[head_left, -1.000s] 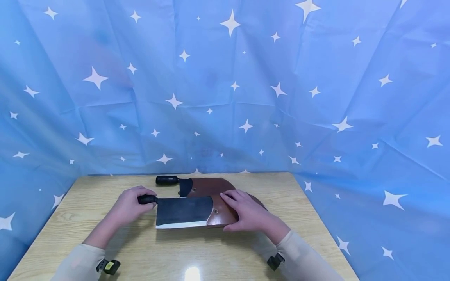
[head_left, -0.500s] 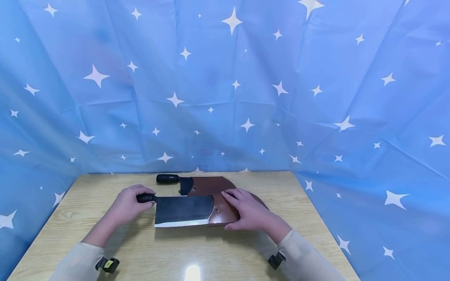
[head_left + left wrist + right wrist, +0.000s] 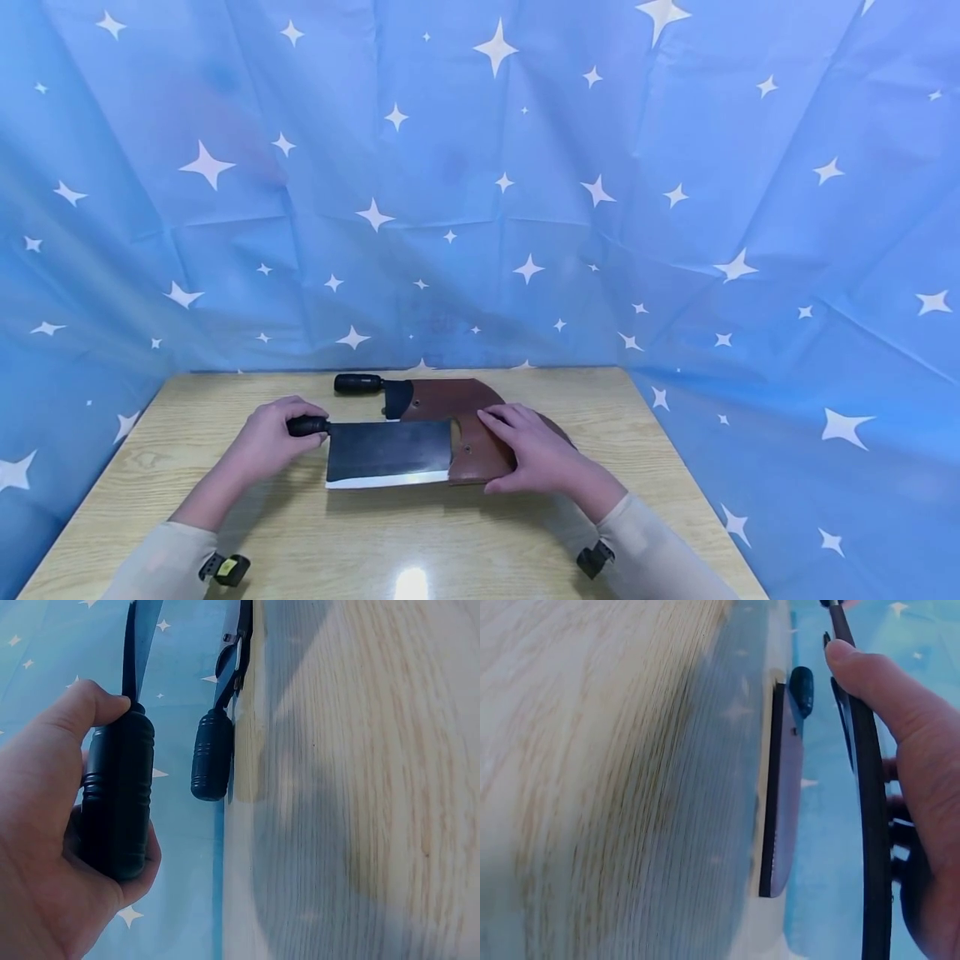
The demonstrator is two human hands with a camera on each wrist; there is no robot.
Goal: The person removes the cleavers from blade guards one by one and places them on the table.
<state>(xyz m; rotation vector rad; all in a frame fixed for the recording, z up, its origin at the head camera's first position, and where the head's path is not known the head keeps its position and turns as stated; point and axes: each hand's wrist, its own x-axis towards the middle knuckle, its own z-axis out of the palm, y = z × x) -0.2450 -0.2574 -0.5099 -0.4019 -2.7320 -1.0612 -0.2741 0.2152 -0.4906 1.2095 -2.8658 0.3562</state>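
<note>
In the head view my left hand [image 3: 272, 437] grips the black handle [image 3: 307, 425] of a cleaver, its broad dark blade [image 3: 390, 450] pointing right with a bright edge toward me. The blade's far end sits in the mouth of a brown leather sheath [image 3: 480, 454], where a thin gap shows. My right hand [image 3: 536, 450] holds the sheath's right part, thumb on its near edge. The left wrist view shows my thumb and fingers curled round the ridged handle [image 3: 120, 799]. Seen edge-on in the right wrist view, the sheath [image 3: 870, 810] is raised above the table.
Behind lies a second cleaver in a brown sheath [image 3: 442, 396], its black handle [image 3: 357, 383] to the left; the raised sheath partly overlaps it. The wooden table [image 3: 315, 542] ends at a blue star-patterned cloth [image 3: 450, 167] behind and at the sides.
The cleaver has shifted slightly left and the sheath slightly right. A narrow gap now shows at the sheath's mouth. The second cleaver stays where it was.
</note>
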